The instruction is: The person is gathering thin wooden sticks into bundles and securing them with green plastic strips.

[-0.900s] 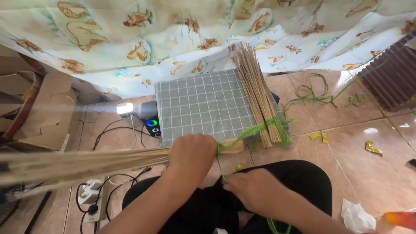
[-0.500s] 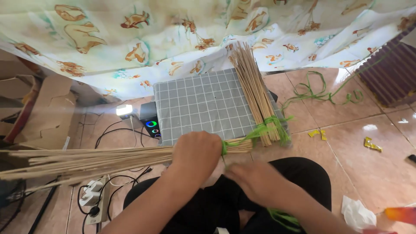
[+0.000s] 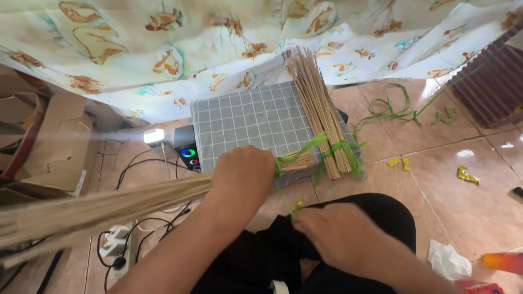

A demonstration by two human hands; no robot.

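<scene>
Left hand [image 3: 242,173] grips thin straw bundle [image 3: 109,209].

Your left hand [image 3: 242,174] grips a long bundle of thin sticks [image 3: 103,209] at the near edge of the grey checked pad [image 3: 250,120], while your right hand [image 3: 340,234], nearer you, seems to pinch the green string [image 3: 286,190]. A second tied bundle [image 3: 321,114] lies on the pad's right side.

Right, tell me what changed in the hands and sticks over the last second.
The right hand drew back toward the lap, pulling the green strip taut. The left hand kept gripping the stick bundle near its tied end. The tied bundle on the grey checked box stayed put.
</scene>
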